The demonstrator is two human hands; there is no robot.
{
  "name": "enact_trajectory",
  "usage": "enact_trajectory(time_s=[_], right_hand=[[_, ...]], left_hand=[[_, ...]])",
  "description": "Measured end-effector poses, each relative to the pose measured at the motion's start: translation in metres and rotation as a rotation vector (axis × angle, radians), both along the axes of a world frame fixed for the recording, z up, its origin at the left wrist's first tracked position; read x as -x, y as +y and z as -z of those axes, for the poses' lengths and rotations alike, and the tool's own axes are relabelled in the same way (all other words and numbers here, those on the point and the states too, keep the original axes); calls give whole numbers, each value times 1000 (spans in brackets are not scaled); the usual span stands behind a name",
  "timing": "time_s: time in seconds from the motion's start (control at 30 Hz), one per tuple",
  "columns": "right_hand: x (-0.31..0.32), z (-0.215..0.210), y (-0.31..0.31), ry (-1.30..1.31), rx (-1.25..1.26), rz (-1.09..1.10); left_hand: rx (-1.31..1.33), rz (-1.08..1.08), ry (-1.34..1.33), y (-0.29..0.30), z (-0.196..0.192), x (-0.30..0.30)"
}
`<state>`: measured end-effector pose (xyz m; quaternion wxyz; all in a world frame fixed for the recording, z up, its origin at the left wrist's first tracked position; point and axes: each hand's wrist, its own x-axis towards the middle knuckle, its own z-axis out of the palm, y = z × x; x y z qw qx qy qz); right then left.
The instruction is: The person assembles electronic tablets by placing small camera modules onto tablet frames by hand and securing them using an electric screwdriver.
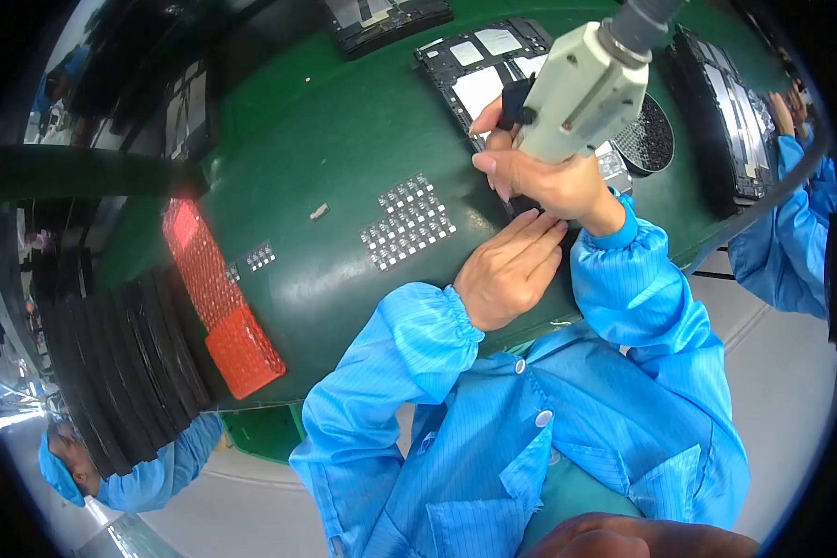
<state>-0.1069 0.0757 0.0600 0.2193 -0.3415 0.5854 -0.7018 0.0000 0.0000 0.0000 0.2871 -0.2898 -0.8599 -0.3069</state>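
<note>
My right hand (558, 186) is wrapped round a cream-coloured electric screwdriver (581, 93) that comes down from a grey fitting at the top. Its tip is hidden behind my hand. Under it lies a black-framed device chassis (479, 93) with white panels, partly covered by the tool and my hands. My left hand (507, 279) lies flat with fingers stretched out and close together, the fingertips at the near edge of the chassis beside my right wrist. Just right of the screwdriver is a round dish (672, 147) of small dark screws.
Rows of small metal pieces (409, 223) lie on the green table (298, 279), with a single small part (320, 212) to their left. Farther left are a red bubble-wrap pouch (244, 352) and stacked black trays (121, 372). More devices (730, 130) stand right; co-workers sit at both sides.
</note>
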Motion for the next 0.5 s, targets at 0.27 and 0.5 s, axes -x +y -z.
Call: enact_trajectory(time_s=[0.27, 0.5], right_hand=[[-8, -7, -10, 32, 1, 88], [9, -27, 21, 80, 266, 234]], left_hand=[[12, 18, -7, -8, -1, -1], [212, -173, -110, -15, -20, 7]])
